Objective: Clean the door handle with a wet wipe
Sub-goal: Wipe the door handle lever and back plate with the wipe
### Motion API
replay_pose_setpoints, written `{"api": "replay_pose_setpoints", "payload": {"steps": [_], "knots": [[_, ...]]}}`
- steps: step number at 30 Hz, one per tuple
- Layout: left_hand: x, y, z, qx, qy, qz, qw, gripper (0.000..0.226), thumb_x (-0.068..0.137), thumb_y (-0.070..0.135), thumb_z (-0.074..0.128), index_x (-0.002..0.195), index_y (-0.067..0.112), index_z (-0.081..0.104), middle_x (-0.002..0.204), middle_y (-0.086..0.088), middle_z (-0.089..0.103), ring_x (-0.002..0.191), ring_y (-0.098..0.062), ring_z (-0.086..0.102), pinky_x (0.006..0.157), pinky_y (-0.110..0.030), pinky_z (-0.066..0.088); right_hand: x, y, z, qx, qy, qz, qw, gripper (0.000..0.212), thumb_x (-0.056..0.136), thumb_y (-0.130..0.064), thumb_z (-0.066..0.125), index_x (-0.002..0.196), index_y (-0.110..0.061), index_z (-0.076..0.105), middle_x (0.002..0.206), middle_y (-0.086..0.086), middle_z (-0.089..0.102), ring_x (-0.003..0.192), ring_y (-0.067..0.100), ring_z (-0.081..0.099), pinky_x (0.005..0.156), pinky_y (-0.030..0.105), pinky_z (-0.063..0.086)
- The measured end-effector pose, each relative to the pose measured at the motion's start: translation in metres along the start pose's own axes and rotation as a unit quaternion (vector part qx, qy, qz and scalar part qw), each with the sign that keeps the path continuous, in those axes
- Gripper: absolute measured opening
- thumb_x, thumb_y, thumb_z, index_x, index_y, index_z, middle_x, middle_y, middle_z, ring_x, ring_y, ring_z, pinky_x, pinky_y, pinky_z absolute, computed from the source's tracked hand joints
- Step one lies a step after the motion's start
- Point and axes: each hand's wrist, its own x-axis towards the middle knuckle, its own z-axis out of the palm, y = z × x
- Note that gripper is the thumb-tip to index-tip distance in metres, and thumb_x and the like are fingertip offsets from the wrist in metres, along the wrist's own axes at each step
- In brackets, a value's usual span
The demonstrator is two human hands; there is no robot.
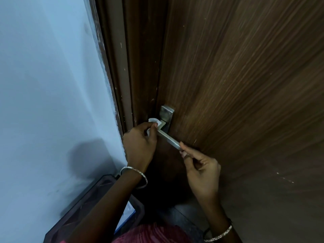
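A silver lever door handle (169, 138) on a metal backplate (166, 114) is fixed to the brown wooden door (236, 76). My left hand (140, 142) pinches a white wet wipe (154, 122) against the inner end of the lever, close to the backplate. Most of the wipe is hidden in my fingers. My right hand (199, 165) grips the free tip of the lever between thumb and fingers. Both wrists wear thin metal bangles.
The dark door frame (122, 67) runs up the left of the door, with a pale blue wall (49, 85) beside it. A dark crate (91, 202) with a white and blue item inside stands below the left arm against the wall.
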Motion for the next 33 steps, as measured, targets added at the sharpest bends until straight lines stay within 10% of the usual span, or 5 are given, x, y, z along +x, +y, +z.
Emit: {"api": "replay_pose_setpoints", "payload": {"steps": [13,24,33], "knots": [[0.002,-0.001,0.008,-0.129,-0.034,-0.129,0.983,0.023,0.093,0.037,0.064,0.073,0.028,0.073,0.057,0.013,0.066,0.054,0.004,0.064,0.051,-0.010,0.044,0.003,0.005,-0.003,0.029,-0.005,0.002,1.000,0.033,0.090,0.010,0.065,0.110,-0.012,0.078,0.104,-0.003,0.080,0.096,0.007,0.076,0.083,0.022,0.060],[0.001,0.006,0.000,0.097,0.032,0.093,0.990,0.018,0.094,0.035,0.060,0.102,0.031,0.076,0.081,0.006,0.076,0.065,-0.012,0.069,0.059,-0.014,0.034,0.004,0.007,0.000,0.036,0.006,-0.004,0.999,0.040,0.089,0.013,0.066,0.107,-0.020,0.080,0.103,-0.015,0.080,0.096,0.005,0.076,0.083,0.016,0.058],[0.004,0.040,0.014,-0.053,0.049,0.065,0.995,0.028,0.094,0.019,0.064,0.121,0.016,0.071,0.087,-0.004,0.078,0.071,-0.014,0.071,0.069,-0.003,0.038,0.002,0.009,0.002,0.016,0.011,0.005,1.000,0.045,0.090,0.011,0.064,0.109,-0.027,0.080,0.103,-0.016,0.080,0.095,0.005,0.076,0.086,0.026,0.060]]}}
